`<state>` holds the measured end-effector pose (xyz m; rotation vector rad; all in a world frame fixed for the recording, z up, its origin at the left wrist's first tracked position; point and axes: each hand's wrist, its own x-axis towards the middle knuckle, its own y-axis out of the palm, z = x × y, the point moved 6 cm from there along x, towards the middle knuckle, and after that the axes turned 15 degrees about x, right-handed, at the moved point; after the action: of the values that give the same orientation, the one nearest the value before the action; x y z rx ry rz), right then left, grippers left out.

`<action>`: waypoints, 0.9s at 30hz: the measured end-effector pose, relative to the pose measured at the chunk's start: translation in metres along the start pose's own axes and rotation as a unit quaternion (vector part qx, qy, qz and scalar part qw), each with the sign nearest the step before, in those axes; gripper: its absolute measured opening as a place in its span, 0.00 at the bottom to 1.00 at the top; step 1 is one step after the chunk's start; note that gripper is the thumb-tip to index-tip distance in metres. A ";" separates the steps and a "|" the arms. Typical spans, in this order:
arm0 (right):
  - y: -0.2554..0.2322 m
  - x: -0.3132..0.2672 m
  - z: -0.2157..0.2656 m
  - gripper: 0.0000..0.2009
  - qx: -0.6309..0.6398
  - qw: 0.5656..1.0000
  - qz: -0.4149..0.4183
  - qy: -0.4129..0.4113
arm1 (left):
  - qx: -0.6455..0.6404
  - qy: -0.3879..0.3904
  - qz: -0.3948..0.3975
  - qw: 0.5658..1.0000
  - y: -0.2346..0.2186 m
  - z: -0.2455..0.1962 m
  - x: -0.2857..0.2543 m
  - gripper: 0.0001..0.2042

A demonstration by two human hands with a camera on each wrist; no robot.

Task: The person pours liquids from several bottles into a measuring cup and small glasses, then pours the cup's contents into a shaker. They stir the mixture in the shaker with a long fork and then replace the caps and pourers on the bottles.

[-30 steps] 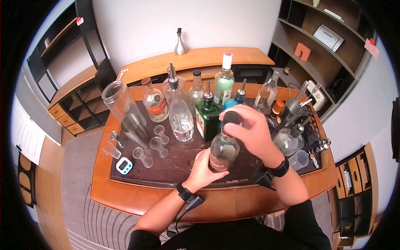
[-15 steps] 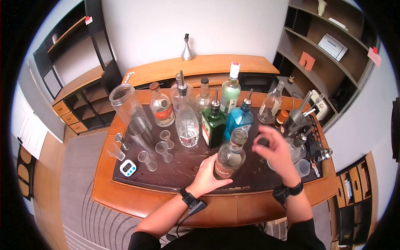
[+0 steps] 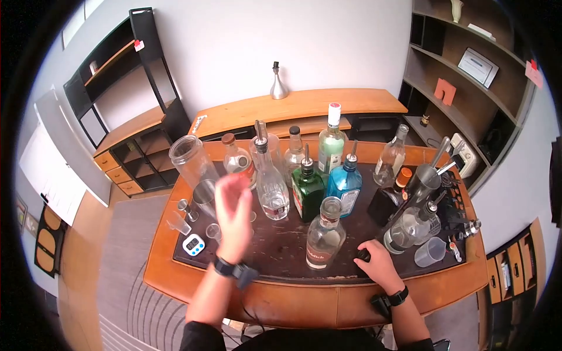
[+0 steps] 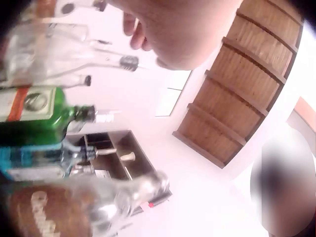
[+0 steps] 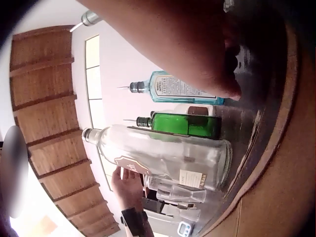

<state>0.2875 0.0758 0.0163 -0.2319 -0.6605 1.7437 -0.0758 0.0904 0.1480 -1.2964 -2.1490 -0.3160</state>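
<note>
The clear bottle with a brown label (image 3: 322, 248) stands uncapped near the table's front edge, with neither hand on it; it also shows in the right wrist view (image 5: 163, 158). Right of it, my right hand (image 3: 379, 268) pinches a dark cap (image 3: 363, 255) low at the tabletop. Over the small glasses on the left, my left hand (image 3: 233, 219) is raised, blurred, with nothing visible in it. It hides part of the glasses and of the metal shaker tin (image 3: 205, 196). The right wrist view shows the left hand (image 5: 127, 187) beyond the bottle.
Behind stand a green bottle (image 3: 307, 193), a blue bottle (image 3: 344, 187) and a clear bottle with a pourer (image 3: 272, 193). At right are a dark bottle (image 3: 386, 202), a plastic cup (image 3: 430, 253) and a metal tool holder (image 3: 422, 184). A timer (image 3: 193, 245) lies at left.
The cap came off the bottle, and my right hand carried it right and down to the tabletop. My left hand let go of the bottle and moved left and up.
</note>
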 end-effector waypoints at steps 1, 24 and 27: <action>0.003 -0.001 -0.002 0.20 0.019 1.000 0.024 0.007 | 0.022 -0.003 0.024 0.999 -0.004 0.005 0.026 0.13; 0.000 -0.011 0.004 0.24 0.019 0.999 -0.019 -0.038 | -0.029 -0.104 0.324 0.940 0.065 0.163 0.153 0.44; 0.000 -0.011 0.005 0.24 0.021 0.999 -0.019 -0.044 | 0.029 -0.080 0.287 0.954 0.063 0.153 0.155 0.44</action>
<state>0.2882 0.0638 0.0180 -0.1127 -0.6873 1.7363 -0.1310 0.3080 0.1146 -1.8832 -1.7783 0.0946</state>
